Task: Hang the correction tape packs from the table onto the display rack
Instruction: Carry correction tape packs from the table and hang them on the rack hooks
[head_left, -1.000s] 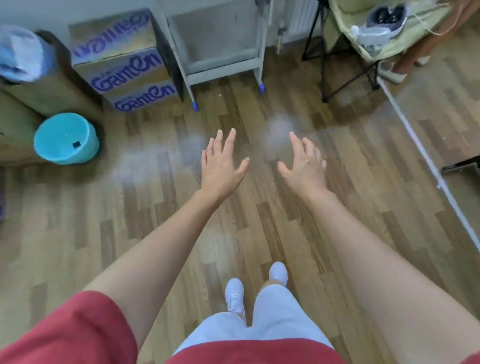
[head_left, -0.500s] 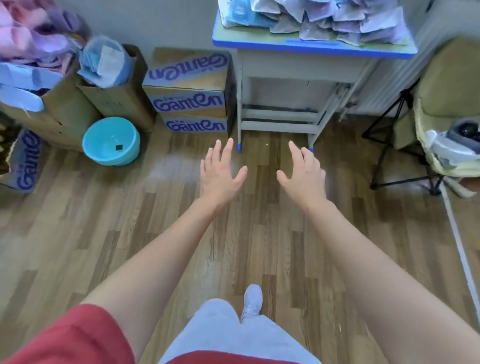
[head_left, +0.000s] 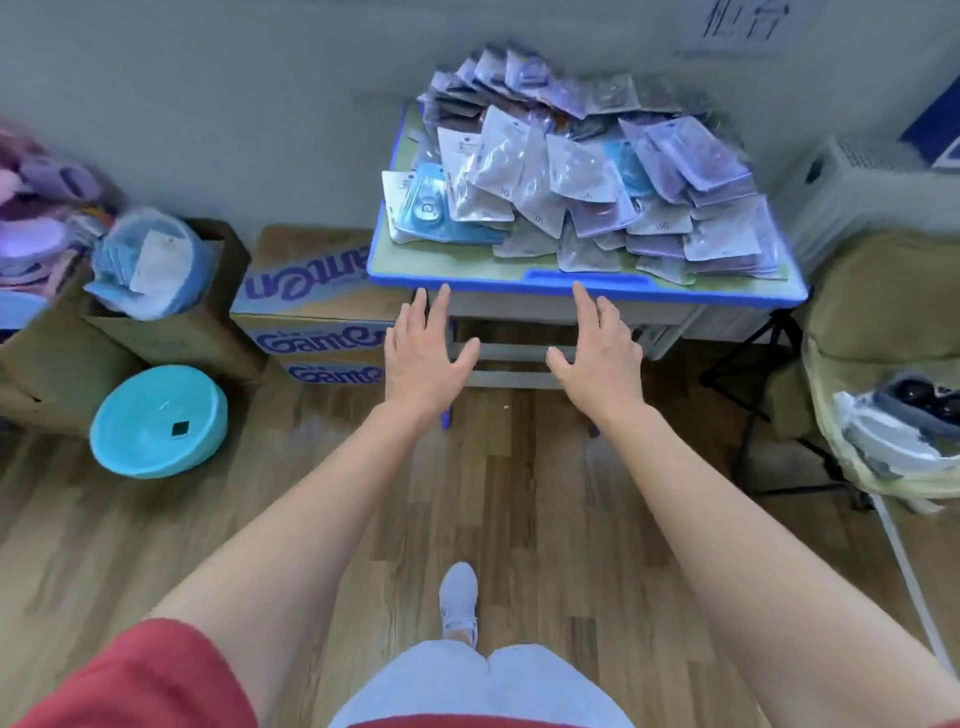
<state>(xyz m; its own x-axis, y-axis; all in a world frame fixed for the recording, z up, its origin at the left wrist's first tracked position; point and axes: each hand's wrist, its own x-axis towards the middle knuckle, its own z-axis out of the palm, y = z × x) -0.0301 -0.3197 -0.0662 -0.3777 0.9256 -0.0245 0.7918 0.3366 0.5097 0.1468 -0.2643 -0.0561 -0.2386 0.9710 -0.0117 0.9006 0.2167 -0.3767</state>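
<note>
Against the wall, the table (head_left: 467, 283) carries a loose heap of packs (head_left: 587, 176). The heap covers most of the top and is thickest toward the table's back and right. A strip of bare top shows only along the table's near edge and at its near left corner. Blue packs lie at the left of the heap, pale and purple ones across the rest.

Just short of the table's near edge, both hands are stretched forward with palms down. The left hand (head_left: 423, 358) is flat, its fingers straight and slightly spread and its thumb out, and it holds nothing. Its fingertips show just under the blue rim by the table's left front leg. The right hand (head_left: 597, 358) is flat and empty too, its fingertips under the raised blue lip at the middle of the rim. I cannot tell whether either one touches the rim. The two are well apart, with the table's lower rails showing between them.

Just beside the table's left leg stand stacked boxes (head_left: 317, 312) with purple lettering. Further left an open carton (head_left: 171, 338) holds a blue bag (head_left: 148, 260), and a teal basin (head_left: 158, 421) sits on the floor (head_left: 519, 493) in front of it. Right of the table, a cloth-draped stand (head_left: 883, 322) bears a grey and white device (head_left: 904, 415). On the floor before the table, a white shoe (head_left: 458, 597) shows between the forearms.
</note>
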